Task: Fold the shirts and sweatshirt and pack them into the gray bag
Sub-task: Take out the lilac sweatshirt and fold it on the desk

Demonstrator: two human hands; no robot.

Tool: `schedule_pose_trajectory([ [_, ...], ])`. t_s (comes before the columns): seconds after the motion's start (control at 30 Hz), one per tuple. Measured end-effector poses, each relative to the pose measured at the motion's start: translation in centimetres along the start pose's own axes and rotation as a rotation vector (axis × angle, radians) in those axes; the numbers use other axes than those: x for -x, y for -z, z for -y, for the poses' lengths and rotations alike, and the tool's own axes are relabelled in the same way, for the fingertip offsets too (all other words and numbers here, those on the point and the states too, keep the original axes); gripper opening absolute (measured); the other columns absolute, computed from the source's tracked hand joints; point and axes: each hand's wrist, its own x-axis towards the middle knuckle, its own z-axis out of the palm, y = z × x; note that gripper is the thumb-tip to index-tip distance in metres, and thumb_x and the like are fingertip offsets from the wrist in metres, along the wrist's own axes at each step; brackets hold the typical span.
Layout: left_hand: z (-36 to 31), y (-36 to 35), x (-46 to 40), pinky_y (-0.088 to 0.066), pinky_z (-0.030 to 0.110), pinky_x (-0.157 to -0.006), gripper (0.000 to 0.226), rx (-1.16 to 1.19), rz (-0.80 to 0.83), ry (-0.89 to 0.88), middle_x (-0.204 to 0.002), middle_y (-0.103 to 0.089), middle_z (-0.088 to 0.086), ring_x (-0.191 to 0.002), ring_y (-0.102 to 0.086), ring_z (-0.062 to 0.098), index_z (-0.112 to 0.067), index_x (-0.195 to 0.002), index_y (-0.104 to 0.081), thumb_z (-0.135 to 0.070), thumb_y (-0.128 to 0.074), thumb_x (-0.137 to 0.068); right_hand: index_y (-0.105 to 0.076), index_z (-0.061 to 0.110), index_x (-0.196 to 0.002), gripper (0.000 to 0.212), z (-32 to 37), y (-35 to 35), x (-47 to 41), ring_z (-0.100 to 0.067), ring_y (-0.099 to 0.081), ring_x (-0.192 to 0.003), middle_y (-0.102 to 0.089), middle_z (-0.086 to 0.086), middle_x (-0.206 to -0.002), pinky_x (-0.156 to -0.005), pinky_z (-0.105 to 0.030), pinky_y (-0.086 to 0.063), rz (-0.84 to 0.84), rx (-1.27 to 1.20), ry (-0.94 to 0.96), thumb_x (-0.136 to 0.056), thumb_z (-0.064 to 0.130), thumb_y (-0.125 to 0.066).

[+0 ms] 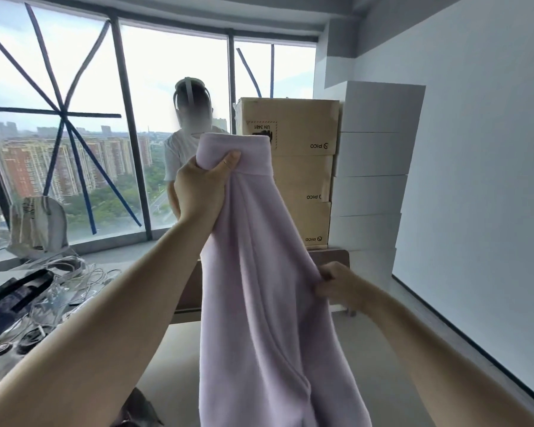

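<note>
At centre frame, a lilac sweatshirt [259, 288] hangs limp. The right hand [336, 285] pinches its edge at lower right; higher, the left hand [204, 186] grips the ribbed band. Soft, probably light; best held at seams. Cardboard boxes [299, 167] stand behind.

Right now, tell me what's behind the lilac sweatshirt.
Behind the lilac sweatshirt stand a person in white and stacked cardboard boxes; it covers their lower parts.

Lilac sweatshirt [259, 272] hanging lengthwise in air, ribbed band uppermost, fabric bunched in vertical folds.
</note>
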Motion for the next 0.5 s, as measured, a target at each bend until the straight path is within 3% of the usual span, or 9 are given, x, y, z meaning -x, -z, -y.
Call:
schedule_pose_trajectory([
  [0.13,1.0,0.9,0.0,-0.053,0.032,-0.062,0.038,-0.004,-0.05,0.038,-0.074,-0.068,-0.007,-0.076,-0.068,0.017,-0.023,-0.075,-0.065,-0.06,-0.072,-0.069,-0.062,-0.008,-0.081,0.038,-2.1,0.0,-0.6,-0.014,-0.041,-0.064,-0.047,-0.003,-0.067,-0.059,-0.028,-0.028,-0.428,-0.149,0.011,-0.06,0.019,-0.046],
  [0.23,1.7,1.5,0.0,-0.047,0.029,-0.058,0.037,-0.041,-0.07,0.062,-0.071,-0.066,-0.007,-0.072,-0.064,0.016,-0.023,-0.075,-0.064,-0.06,-0.069,-0.072,-0.046,-0.005,-0.066,0.017,-1.1,0.4,-0.2,-0.011,-0.03,-0.057,-0.033,-0.001,-0.059,-0.052,-0.026,-0.022,-0.461,-0.18,0.005,-0.075,0.009,-0.049],
  [0.37,2.3,2.0,0.4,-0.044,0.028,-0.056,0.031,-0.052,-0.034,0.053,-0.068,-0.064,-0.009,-0.067,-0.061,0.012,-0.027,-0.069,-0.06,-0.056,-0.069,-0.077,-0.032,0.016,-0.059,0.034,-1.1,0.1,-0.4,-0.006,-0.02,-0.051,-0.023,0.011,-0.052,-0.046,-0.019,-0.016,-0.552,-0.253,0.049,-0.083,-0.003,-0.045],
  [0.5,3.0,2.0,0.6,-0.056,0.038,-0.073,0.041,0.047,0.04,0.093,-0.087,-0.071,0.002,-0.078,-0.068,0.016,-0.023,-0.078,-0.068,-0.062,-0.07,-0.07,-0.032,0.016,-0.064,0.031,-1.2,0.1,-1.1,-0.012,-0.025,-0.059,-0.026,0.002,-0.06,-0.051,-0.025,-0.019,-0.648,-0.291,0.015,-0.09,0.001,-0.04],
])
